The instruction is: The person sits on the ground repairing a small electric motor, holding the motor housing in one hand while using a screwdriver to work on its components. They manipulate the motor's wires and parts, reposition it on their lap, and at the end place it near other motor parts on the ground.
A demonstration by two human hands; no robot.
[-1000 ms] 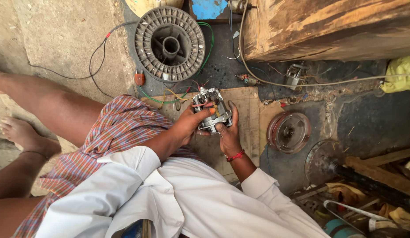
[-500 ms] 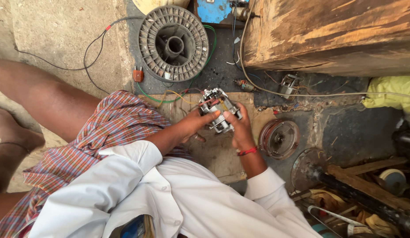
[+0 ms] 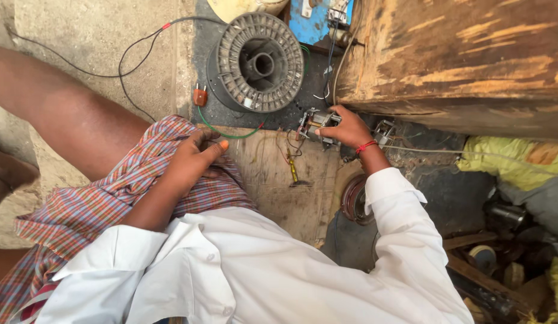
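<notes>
Small motor frame (image 3: 315,123) is gripped by right hand (image 3: 349,128) at the board's (image 3: 273,180) far edge; left hand (image 3: 192,157) rests loosely curled, empty, on checked cloth (image 3: 87,210). Firm grip clear of wires is advised.

Left hand (image 3: 192,157) resting, right hand (image 3: 346,127) seemingly gripping.

No packages, labels, signs or screens show in this view.
</notes>
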